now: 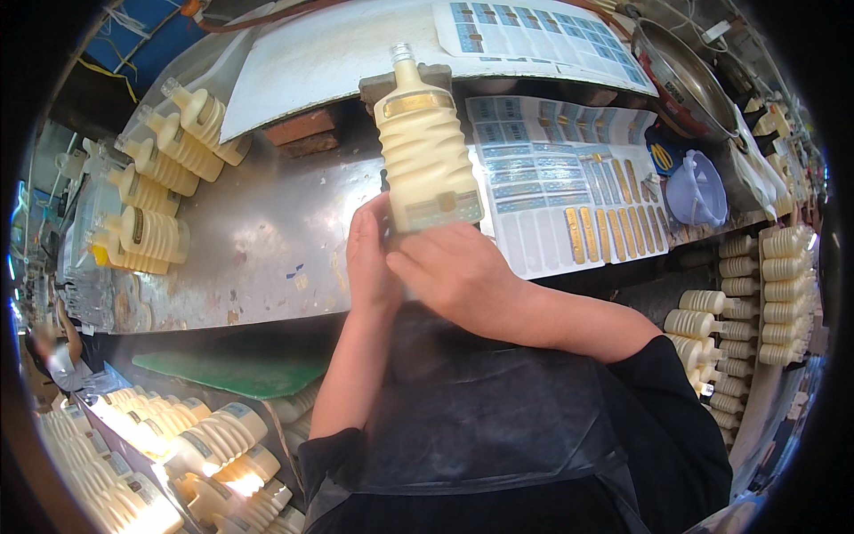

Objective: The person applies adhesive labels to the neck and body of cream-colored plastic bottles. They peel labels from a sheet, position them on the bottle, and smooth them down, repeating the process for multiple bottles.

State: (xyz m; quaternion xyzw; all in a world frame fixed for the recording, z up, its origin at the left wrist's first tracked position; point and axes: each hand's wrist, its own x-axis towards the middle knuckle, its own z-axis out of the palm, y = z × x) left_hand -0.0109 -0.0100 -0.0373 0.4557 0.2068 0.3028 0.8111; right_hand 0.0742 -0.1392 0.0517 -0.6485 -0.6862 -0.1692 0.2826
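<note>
A cream-coloured bottle [425, 160] with wavy ridges and a clear threaded neck lies in front of me, its neck pointing away over a brown block [366, 89]. It carries a gold label near the shoulder and a pale blue label with a gold patch near its base. My left hand [369, 258] is closed around the lower left side of the bottle. Against its base, my right hand [458, 271] is closed with the fingers curled at the label's lower edge. Some of its fingertips are hidden.
Sheets of gold and blue labels [569, 178] lie right of the bottle. Another label sheet [543, 36] rests on a white board [329, 53]. A lilac plastic basket [696, 191] and a large pan [685, 71] stand right. Similar bottles [151, 178] fill the left; more are stacked at both sides below.
</note>
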